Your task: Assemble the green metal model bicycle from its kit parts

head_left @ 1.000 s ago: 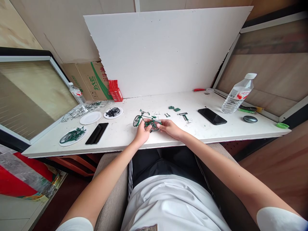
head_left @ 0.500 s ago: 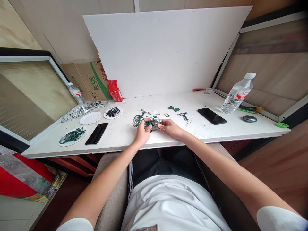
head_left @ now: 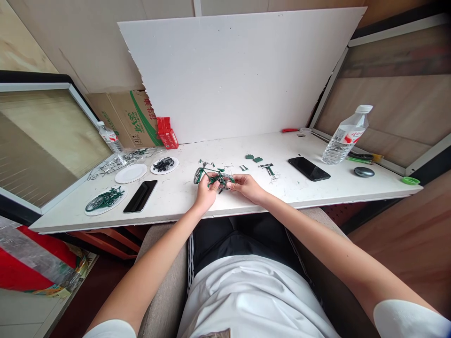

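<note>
A small green model bicycle [head_left: 217, 177] is held just above the front part of the white table [head_left: 169, 197]. My left hand [head_left: 207, 191] is closed around the middle of its frame, the front wheel and handlebar sticking out to the left. My right hand [head_left: 248, 188] pinches the rear end by the back wheel, with thumb and fingers together. The fingers hide part of the rear wheel. Beyond the hands lie small green blocks [head_left: 258, 159], two tiny green pieces [head_left: 244, 167] and a T-shaped green part [head_left: 270, 171].
Left are paper plates, one with green parts [head_left: 105, 199], one with black bits [head_left: 164, 165], one bare plate [head_left: 130, 173], and a phone [head_left: 140, 196]. Right are another phone [head_left: 309, 168], a water bottle [head_left: 347, 136] and a dark oval object [head_left: 364, 172]. A white board [head_left: 243, 75] stands behind.
The bicycle has turned and tilted slightly in my hands, its front wheel now seen more edge-on. Both hands keep hold of it. The whole view has shifted a little.
</note>
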A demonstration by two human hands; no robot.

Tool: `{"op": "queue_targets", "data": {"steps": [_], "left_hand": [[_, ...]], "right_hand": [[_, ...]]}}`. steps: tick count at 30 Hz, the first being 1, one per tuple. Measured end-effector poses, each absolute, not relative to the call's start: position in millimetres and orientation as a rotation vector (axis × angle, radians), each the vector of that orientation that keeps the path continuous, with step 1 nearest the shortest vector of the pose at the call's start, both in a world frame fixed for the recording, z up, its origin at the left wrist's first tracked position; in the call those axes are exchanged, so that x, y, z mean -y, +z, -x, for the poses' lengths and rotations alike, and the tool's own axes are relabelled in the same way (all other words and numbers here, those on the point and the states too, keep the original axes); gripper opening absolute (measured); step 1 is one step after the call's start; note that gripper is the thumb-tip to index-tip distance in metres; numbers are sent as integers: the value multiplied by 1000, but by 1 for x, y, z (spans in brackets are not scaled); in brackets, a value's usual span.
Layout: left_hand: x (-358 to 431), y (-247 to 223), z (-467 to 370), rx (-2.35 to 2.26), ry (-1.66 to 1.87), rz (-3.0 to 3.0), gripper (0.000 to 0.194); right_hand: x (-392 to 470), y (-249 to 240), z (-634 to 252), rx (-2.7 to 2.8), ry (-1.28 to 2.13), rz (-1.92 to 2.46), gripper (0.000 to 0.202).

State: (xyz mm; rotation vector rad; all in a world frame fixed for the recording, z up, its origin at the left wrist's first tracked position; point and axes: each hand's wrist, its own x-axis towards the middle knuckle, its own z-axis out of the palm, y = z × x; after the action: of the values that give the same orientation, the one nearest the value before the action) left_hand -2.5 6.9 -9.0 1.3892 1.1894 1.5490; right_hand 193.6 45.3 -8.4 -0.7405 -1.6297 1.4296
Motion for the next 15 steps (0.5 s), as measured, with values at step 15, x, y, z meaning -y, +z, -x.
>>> {"op": "queue_targets", "data": {"steps": [15], "left_hand": [[-12, -9, 4, -915, 1473, -1077, 40]], "right_hand": [[-45, -3, -197, 1410, 1631, 571, 41]]}}
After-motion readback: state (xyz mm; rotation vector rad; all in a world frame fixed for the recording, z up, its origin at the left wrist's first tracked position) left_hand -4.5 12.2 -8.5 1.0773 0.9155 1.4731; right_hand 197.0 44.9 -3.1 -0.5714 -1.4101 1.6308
